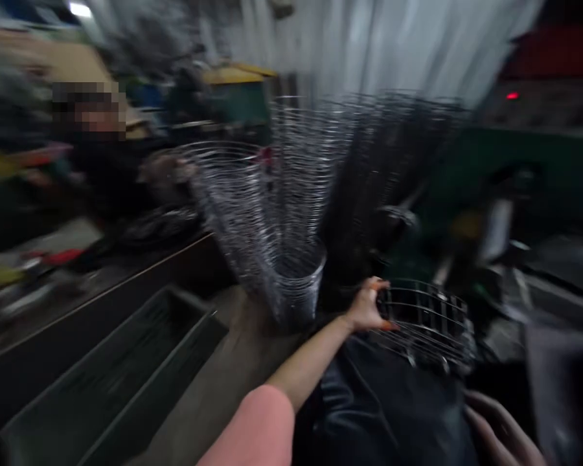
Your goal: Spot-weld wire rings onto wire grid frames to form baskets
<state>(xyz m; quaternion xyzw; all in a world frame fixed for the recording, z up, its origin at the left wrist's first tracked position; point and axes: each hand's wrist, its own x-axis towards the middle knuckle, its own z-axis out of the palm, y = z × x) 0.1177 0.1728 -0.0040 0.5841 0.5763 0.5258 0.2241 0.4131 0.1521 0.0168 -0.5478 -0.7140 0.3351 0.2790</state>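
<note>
The whole view is smeared by motion. My left hand (pixel 368 305) reaches forward in a pink sleeve and grips the rim of a wire basket (pixel 425 323) that rests over a dark apron on my lap. My right hand (pixel 498 430) shows at the bottom right edge, low beside the apron; its fingers are blurred and I cannot make out whether it holds anything. Behind the basket rise tall stacks of nested wire baskets (pixel 291 213), leaning outward.
A dark rectangular bin (pixel 111 382) lies at the lower left beside a long dark bench edge (pixel 102 291). Another person (pixel 107 168) sits at the left behind it, hand near one wire stack. Dark machinery (pixel 515 220) fills the right.
</note>
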